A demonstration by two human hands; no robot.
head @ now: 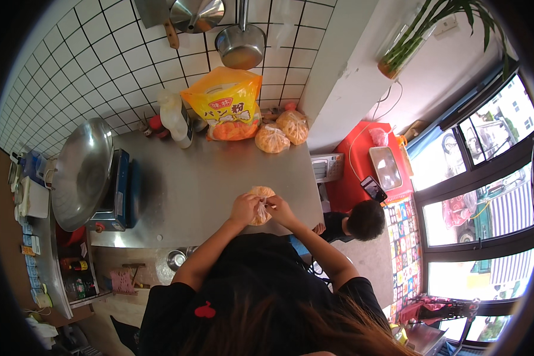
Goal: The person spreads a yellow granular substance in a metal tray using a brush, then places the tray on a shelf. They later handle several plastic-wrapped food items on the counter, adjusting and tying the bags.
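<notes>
A clear plastic bag of orange-yellow crumbs (261, 218) rests on the stainless-steel counter (182, 187) near its front edge. My left hand (245, 208) pinches the bag's gathered neck from the left. From the other side, the fingers of my right hand (281, 211) grip the same twisted plastic. Whether the neck is knotted cannot be made out. Farther back on the counter sit two similar filled bags, a nearer one (272, 139) and a farther one (292, 127). Beside them stands a large yellow breadcrumb packet (227, 109), its top open.
A steel wok (83, 173) tilts over a blue portable gas stove (120, 191) at left. A white plastic bottle (176, 120) stands by the tiled wall. Close to my right arm is another person (365, 220), near a red-covered table (347, 178) with a phone (374, 188).
</notes>
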